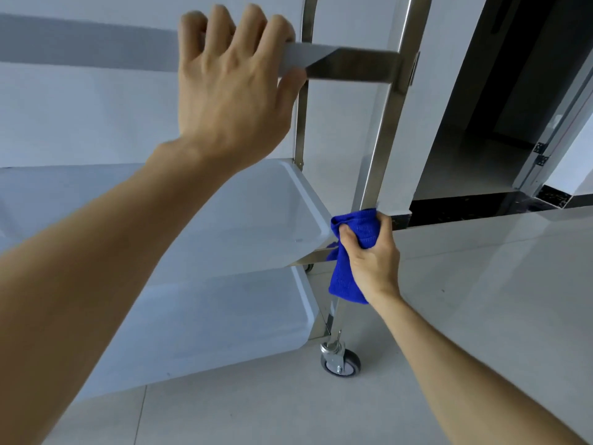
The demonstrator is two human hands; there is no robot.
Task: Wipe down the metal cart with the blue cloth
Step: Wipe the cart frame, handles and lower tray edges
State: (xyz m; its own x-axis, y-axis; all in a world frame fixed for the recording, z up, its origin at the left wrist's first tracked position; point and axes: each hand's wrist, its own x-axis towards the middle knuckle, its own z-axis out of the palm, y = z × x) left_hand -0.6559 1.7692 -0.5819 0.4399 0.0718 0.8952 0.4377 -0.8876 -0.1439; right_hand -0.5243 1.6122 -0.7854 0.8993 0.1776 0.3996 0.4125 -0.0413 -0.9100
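Right hand (373,255) clamped on bunched blue woven cloth (349,252), cloth pressed around near front upright post of polished metal cart (375,175), level with rim of upper white plastic tray (301,200). Loose tail of cloth hanging below fist, lying against post. Post's long axis running steeply up and away from fist, leaning slightly right toward top; grey caster wheel (340,362) at foot, on pale tiled floor (481,300). Lower white tray (256,316) beneath, nearer the wheel. Farther up, left hand (231,81) closed over flat steel crossbar (349,64), fingers over top edge, thumb beneath, apparently steadying frame. Judged: wiping under way on this post; bare run of metal lying both above and below cloth, so stroke must follow post lengthwise. Right hand nearer by far; left well apart, occupied.
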